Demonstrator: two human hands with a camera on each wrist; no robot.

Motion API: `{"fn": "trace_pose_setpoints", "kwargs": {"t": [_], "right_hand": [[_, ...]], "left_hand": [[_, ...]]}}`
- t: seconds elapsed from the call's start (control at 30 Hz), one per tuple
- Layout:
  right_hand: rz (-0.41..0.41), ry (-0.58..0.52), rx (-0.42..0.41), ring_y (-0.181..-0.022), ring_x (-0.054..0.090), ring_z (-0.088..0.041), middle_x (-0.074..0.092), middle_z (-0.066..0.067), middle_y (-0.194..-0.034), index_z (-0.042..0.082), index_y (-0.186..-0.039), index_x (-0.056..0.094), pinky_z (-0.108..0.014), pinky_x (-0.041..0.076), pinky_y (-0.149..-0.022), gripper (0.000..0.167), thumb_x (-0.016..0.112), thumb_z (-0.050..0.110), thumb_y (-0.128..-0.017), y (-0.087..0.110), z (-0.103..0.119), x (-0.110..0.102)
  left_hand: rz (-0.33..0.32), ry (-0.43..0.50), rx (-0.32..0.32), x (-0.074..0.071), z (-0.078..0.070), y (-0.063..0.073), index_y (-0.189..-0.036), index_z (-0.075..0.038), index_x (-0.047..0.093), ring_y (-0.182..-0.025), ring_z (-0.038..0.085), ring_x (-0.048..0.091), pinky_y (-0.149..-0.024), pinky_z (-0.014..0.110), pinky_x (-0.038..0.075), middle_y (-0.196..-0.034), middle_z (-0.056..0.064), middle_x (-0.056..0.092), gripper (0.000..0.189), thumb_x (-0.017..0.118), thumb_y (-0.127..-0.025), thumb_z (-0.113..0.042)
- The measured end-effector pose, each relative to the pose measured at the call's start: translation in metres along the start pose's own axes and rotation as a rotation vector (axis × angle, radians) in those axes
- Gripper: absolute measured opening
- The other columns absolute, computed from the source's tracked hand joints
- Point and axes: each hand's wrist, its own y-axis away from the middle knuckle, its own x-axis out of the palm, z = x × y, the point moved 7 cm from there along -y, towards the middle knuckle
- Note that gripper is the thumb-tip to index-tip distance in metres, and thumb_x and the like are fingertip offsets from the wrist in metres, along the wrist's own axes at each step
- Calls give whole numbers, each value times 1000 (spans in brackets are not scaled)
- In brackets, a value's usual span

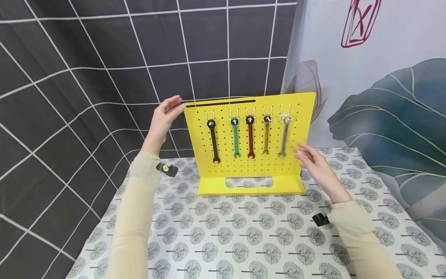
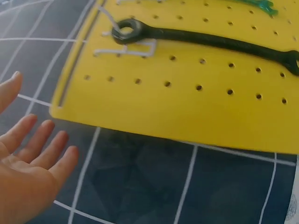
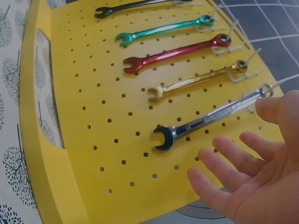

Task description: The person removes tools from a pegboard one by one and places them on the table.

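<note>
A yellow pegboard (image 1: 216, 170) stands upright on the table, with a row of combination wrenches hanging from white hooks. From left to right they are a black wrench (image 1: 213, 141), a green wrench (image 1: 235, 137), a red wrench (image 1: 251, 137), a gold wrench (image 1: 266, 135) and a silver wrench (image 1: 284, 137). My left hand (image 1: 165, 118) is at the board's upper left corner, fingers spread and holding nothing in the left wrist view. Beside the right edge, my right hand (image 1: 313, 162) has its fingers extended, nearest the silver wrench (image 3: 215, 114), and holds nothing.
The pegboard's base (image 1: 212, 186) has a cutout in the middle and rests on a tree-patterned tablecloth (image 1: 226, 232). Behind and to the left hangs a dark curtain (image 1: 205, 42) with a white grid. A leaf-printed pale curtain (image 1: 393, 104) hangs at the right.
</note>
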Motion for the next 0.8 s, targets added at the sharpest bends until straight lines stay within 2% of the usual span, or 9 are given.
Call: {"fn": "trace_pose_setpoints", "kwargs": {"t": [0.13,0.3,0.37,0.5,0.63,0.8], "right_hand": [[9,3,11,-136,45,-40,41,-22,-154,4,-159,23,-30,48,-103,65,41,41,-108,0,-7,1],[3,5,-10,-134,46,-41,43,-23,-152,3,-158,24,-17,48,-97,64,42,40,-108,-1,-10,1],[1,3,-12,-134,46,-40,43,-23,-152,3,-158,25,-20,48,-98,65,42,41,-108,-2,-10,1],[10,-4,-12,-135,46,-41,43,-23,-152,4,-158,24,-29,48,-102,65,43,41,-108,-2,-7,0],[14,-19,-23,-134,46,-42,43,-24,-151,3,-158,24,-22,48,-99,64,44,38,-108,0,-6,0],[19,-10,-22,-134,46,-42,43,-24,-151,2,-158,24,-17,48,-96,64,44,38,-108,1,-7,0]], "left_hand": [[12,-28,-42,8,13,-7,-147,-5,48,-137,22,47,-113,30,39,-149,10,50,58,71,-96,-22],[46,14,-100,18,25,-12,-147,-11,50,-129,22,53,-112,38,41,-143,10,55,59,72,-95,-26],[59,56,-113,20,27,-13,-145,-11,52,-123,22,57,-111,41,42,-139,11,58,57,73,-95,-25],[73,119,-112,24,28,-13,-141,-8,56,-115,20,62,-106,40,46,-132,11,62,50,72,-96,-22],[53,148,-108,23,28,-13,-138,-8,58,-108,20,65,-98,37,50,-127,11,64,48,72,-95,-23],[17,123,-106,20,23,-12,-139,-8,58,-107,19,63,-96,36,50,-122,7,64,48,72,-95,-23]]}}
